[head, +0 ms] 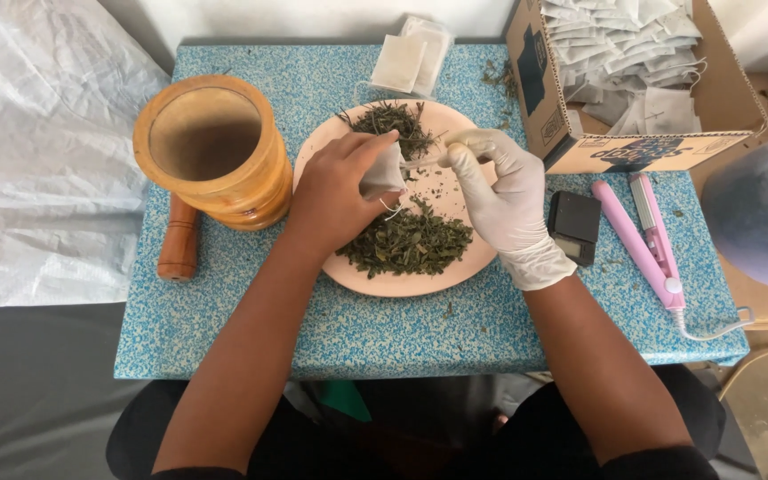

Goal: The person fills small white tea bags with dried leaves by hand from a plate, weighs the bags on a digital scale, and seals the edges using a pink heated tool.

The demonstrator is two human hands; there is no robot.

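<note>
While our forearms cross the near edge of the tabletop [224, 342], a broad bare strip of its blue speckled surface lies open between that edge and the pink plate [402, 280]. Our left hand [335, 191], bare, is closed around a small white tea bag [382, 171] held above the middle of the plate; the fingers cover most of the bag. Our right hand [508, 200], gloved in white, pinches a small spoon [433, 158] whose tip meets the bag's mouth; what it carries we cannot make out. Dried green leaves [411, 242] lie heaped on the plate's near and far parts. Toward the left edge stands a wooden mortar [211, 151], a pestle [180, 240] half hidden beneath it. Right of the plate sit a small black scale [573, 227] and a pink sealer [646, 240]. At the far right corner, a cardboard box [624, 151] of empty bags overhangs, cut off by the frame.
</note>
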